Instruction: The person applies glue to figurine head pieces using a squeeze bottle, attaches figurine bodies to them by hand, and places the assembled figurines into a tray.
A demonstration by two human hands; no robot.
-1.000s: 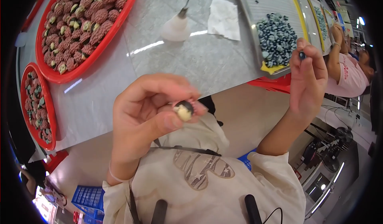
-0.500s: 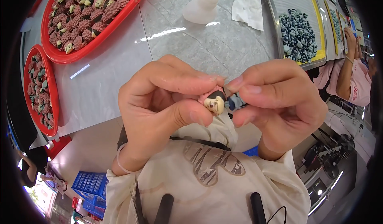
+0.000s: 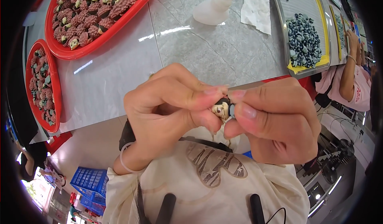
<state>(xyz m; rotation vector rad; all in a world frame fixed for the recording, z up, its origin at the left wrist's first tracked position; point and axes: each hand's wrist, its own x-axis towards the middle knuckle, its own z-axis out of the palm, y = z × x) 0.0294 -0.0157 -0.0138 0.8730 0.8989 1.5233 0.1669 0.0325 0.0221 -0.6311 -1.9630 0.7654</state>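
Between the thumb and fingers of my left hand (image 3: 167, 100) is a small figurine head (image 3: 220, 109) with a pale face and dark hair. My right hand (image 3: 275, 118) pinches a small blue-grey figurine body (image 3: 231, 110), mostly covered by the fingertips. Head and body meet in front of my chest, with the fingertips of both hands nearly touching. How far the two parts fit together cannot be seen.
Red trays of pink-haired figurine heads (image 3: 81, 24) and finished-looking mixed pieces (image 3: 41, 88) stand at left. A white squeeze bottle (image 3: 210, 11) and paper towel (image 3: 256, 11) lie beyond my hands. A metal tray (image 3: 285, 40) at right holds blue-grey bodies (image 3: 304, 42). Another person's arm (image 3: 349, 70) is at far right.
Both hands have drawn closer together. The body, visibly apart from my right fingertips before, is now pressed against the head and largely hidden. The view has shifted slightly.
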